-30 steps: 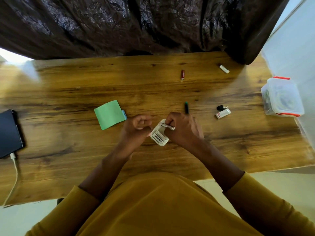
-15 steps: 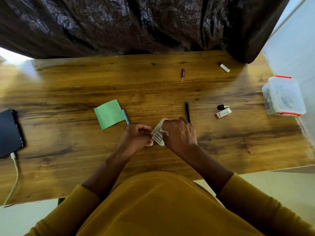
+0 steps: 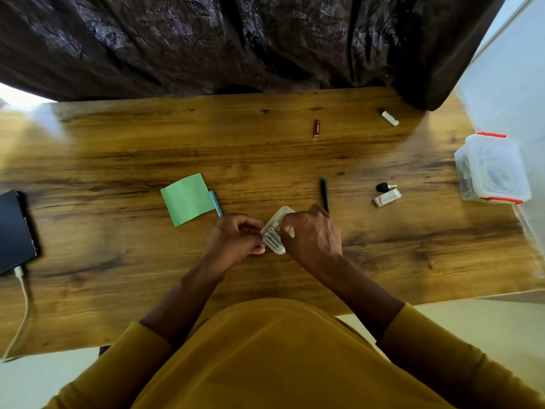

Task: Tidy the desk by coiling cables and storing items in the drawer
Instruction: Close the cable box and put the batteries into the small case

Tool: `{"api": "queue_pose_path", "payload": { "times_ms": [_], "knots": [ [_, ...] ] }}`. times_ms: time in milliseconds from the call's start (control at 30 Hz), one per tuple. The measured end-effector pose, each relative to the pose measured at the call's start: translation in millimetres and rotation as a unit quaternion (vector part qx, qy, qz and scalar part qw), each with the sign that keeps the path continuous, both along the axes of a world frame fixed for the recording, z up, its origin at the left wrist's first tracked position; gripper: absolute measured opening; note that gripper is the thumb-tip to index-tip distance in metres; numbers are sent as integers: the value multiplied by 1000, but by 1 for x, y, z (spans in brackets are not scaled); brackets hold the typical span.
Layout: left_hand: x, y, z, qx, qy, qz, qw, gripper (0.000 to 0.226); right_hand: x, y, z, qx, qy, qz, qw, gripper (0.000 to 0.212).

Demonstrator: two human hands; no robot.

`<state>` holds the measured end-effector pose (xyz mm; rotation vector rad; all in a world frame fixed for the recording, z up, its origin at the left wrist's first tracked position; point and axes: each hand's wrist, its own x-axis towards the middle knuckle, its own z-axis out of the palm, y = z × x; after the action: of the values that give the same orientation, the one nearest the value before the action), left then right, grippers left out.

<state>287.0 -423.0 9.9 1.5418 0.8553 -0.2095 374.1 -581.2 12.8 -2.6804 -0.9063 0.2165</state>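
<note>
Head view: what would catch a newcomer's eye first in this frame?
Both hands meet at the near middle of the wooden desk, the left hand and right hand gripping a small white labelled case. Just left of them lies a bright green sticky note with a blue pen at its edge. At the far right sits a clear lidded box with red clips.

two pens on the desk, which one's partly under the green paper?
The light blue pen: its upper end is tucked under the green paper's right edge. The black pen with the green cap lies in the open by the right hand.
</note>
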Motion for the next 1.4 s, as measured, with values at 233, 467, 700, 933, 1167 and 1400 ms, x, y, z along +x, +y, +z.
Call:
{"api": "queue_pose_path", "payload": {
  "times_ms": [233,467,700,933,1167,1400],
  "knots": [
    [3,2,1,42,2,-5,999,11,18,2,3,109,32,-32,993,8],
    [16,11,6,141,-25,-31,989,11,89,18,12,164,40,-65,984,7],
    [24,19,11,171,-45,-48,983,13,178,51,3,-5,19,-81,996,47],
    [34,21,20,167,-64,-54,982,16,192,65,-11,-79,-40,-68,994,29],
    [40,16,25,84,-73,-26,993,16,170,50,-22,47,3,-116,992,18],
    [55,15,38,-68,-71,70,993,16,111,44,14,250,137,-109,952,19]
  ]
}}
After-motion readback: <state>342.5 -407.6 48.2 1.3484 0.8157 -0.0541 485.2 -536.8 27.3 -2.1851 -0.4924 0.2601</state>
